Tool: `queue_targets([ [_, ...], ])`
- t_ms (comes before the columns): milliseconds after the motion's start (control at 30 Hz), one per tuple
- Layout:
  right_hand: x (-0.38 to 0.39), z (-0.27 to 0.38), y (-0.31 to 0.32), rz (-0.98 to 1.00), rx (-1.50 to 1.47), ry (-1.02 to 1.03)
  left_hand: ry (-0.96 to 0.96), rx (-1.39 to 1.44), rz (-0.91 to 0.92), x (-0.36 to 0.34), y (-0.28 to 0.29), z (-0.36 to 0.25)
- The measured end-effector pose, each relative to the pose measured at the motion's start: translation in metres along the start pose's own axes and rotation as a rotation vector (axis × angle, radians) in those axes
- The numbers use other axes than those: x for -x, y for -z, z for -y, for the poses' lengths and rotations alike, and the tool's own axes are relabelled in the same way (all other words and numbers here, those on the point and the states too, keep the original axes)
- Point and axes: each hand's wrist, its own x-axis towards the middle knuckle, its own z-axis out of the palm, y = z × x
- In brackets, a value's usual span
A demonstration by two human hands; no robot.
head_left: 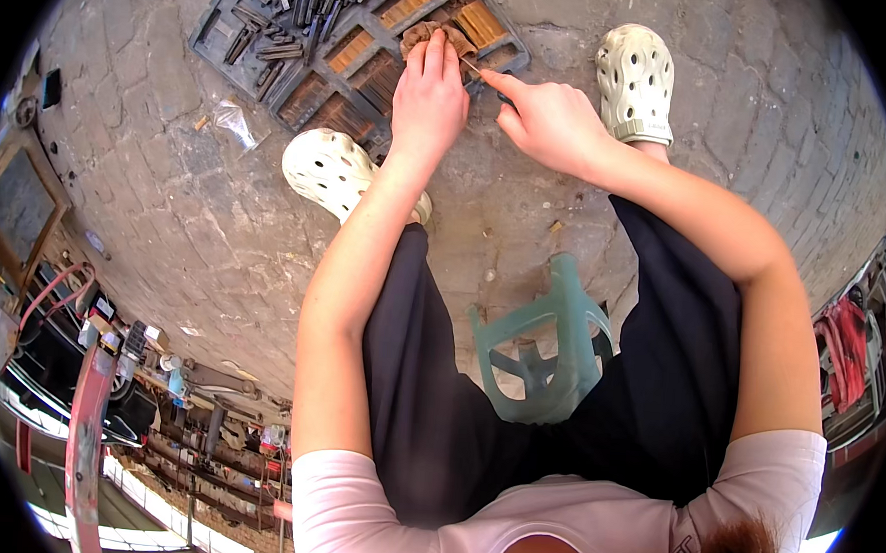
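Note:
A grey-black plastic tool case (318, 75) lies open on the ground at the top, with rust-brown compartments. Over its far right part, my left hand (430, 101) presses its fingers onto a crumpled brown rag (423, 35), gripping it. What lies beneath the rag is hidden. From the right, my right hand (551, 127) pinches a thin tool (470, 67), its index finger stretched along it. The tool's tip points toward the rag beside my left fingertips; most of its handle is covered by the hand. Dark metal bits (312, 4) lie heaped in the case's left half.
My feet, in cream clogs (636, 81), flank the case. I sit low, with a green plastic stool (559, 353) between my legs. A scrap of clear plastic (235, 125) lies left of the case. Shelves of parts (219, 440) and a red post (88, 448) stand lower left.

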Motion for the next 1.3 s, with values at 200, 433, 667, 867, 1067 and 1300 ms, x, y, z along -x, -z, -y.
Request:
queue_targets([
  [200, -0.011, 0.013, 0.016, -0.091, 0.022, 0.076, 0.005, -0.009, -0.01, 0.003, 0.004, 0.007],
  [433, -0.026, -0.022, -0.02, -0.023, 0.222, 0.083, 0.026, 0.044, -0.012, -0.001, 0.004, 0.0],
  [667, -0.02, -0.041, -0.044, -0.073, 0.263, 0.138, 0.026, 0.11, -0.028, 0.001, 0.001, -0.006],
  [867, -0.037, -0.047, -0.061, -0.168, 0.295, 0.192, 0.089, 0.116, -0.091, -0.012, -0.003, -0.012],
  [1067, -0.026, -0.062, -0.053, -0.057, 0.358, 0.205, 0.069, 0.156, -0.036, -0.002, -0.003, -0.017],
  [1300, -0.046, -0.051, -0.052, -0.242, 0.334, 0.255, 0.109, 0.154, -0.133, -0.023, -0.003, -0.007],
])
